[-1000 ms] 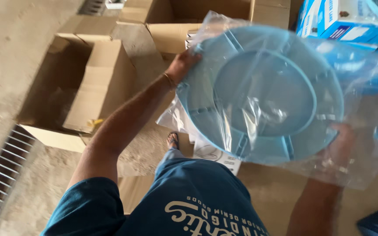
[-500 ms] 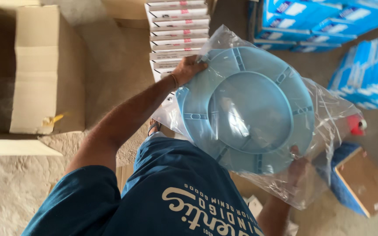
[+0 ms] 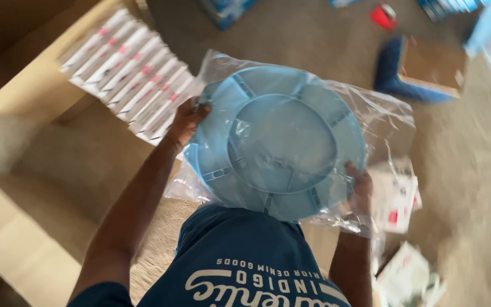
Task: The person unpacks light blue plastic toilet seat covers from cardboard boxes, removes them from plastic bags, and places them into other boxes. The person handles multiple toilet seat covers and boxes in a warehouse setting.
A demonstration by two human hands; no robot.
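From my remote seat: the round pale-blue plastic disc (image 3: 279, 142), ribbed, with a raised inner ring, is held out in front of the chest, face toward the camera. It sits inside a clear plastic bag (image 3: 382, 113) that bunches loosely past its edge.

Left hand (image 3: 186, 120) is clamped on the disc's rim at the left, fingers curled over bag and edge together. Right hand (image 3: 360, 187) grips the lower right rim the same way, through the film. Holding opposite sides likely keeps the wide, flat disc from tipping, and pinching the bag against the rim probably stops it sliding inside the slack film.

Beyond the disc's left edge, a row of flat white cartons with red marks (image 3: 129, 74) leans in an open cardboard box (image 3: 24, 102). Right of the disc, just past the right hand, white packets (image 3: 396, 199) lie on the floor. Far above and right of the disc, a blue-and-brown carton (image 3: 421, 71) lies blurred. Below the disc, a blue printed shirt (image 3: 240, 261).
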